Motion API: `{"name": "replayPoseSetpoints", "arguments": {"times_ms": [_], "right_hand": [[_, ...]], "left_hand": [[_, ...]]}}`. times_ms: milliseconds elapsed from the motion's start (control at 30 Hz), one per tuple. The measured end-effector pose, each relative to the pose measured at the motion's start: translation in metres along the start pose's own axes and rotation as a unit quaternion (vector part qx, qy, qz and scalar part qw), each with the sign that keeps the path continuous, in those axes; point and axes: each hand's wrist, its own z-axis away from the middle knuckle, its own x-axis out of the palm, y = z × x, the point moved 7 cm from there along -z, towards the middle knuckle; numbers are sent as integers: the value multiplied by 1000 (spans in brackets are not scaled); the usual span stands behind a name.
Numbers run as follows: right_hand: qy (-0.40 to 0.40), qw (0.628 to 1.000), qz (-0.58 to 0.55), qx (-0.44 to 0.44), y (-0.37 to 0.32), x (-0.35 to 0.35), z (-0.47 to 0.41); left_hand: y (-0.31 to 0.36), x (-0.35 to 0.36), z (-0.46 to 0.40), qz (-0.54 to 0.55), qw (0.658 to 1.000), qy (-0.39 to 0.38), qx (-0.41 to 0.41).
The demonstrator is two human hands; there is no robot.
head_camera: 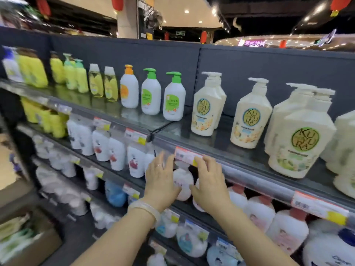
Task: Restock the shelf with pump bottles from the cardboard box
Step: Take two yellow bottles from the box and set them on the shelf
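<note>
**Both hands on a white bottle, second shelf**

Left hand (161, 181): fingers spread, palm flat against the left side of a white pump bottle (182, 184). Ring on one finger, pale bangle (145, 208) at the wrist.

Right hand (208, 184): fingers spread and slightly bent, pressing the bottle's right side; fingertips reach up to the front rail of the top shelf (249, 170), touching the red price tag (187, 155) there. Bottle sits between the two palms; its pump head is hidden behind the rail. Whether it rests on the second shelf (123, 176) or is lifted, cannot tell.

Position: front edge of the second shelf, just right of a row of white bottles with red flower prints (117, 156).

Top shelf: cream KUYURA pump bottles (249, 120) toward the right end, green-capped white bottles (173, 96) at the middle, yellow bottles (32, 71) toward the left end.

Cardboard box (28, 244): lower left corner of view, on the floor, blurred; contents unclear.
</note>
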Motion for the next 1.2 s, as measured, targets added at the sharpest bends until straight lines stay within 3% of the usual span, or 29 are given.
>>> {"name": "replayPoseSetpoints", "arguments": {"times_ms": [167, 400, 667, 900, 1200], "right_hand": [[-124, 989, 55, -58, -94, 76, -15], [-212, 964, 59, -146, -272, 195, -21], [-284, 930, 31, -231, -448, 310, -29], [-317, 904, 38, -284, -567, 406, -86], [-356, 885, 8, -301, -715, 512, -197]], "left_hand": [[-115, -12, 45, -57, 992, -67, -87], [-297, -70, 109, -138, 967, -107, -185], [-480, -128, 163, -129, 936, -113, -309], [-629, -157, 160, -121, 909, -105, -386], [-821, -226, 94, -118, 879, -114, -447]]}}
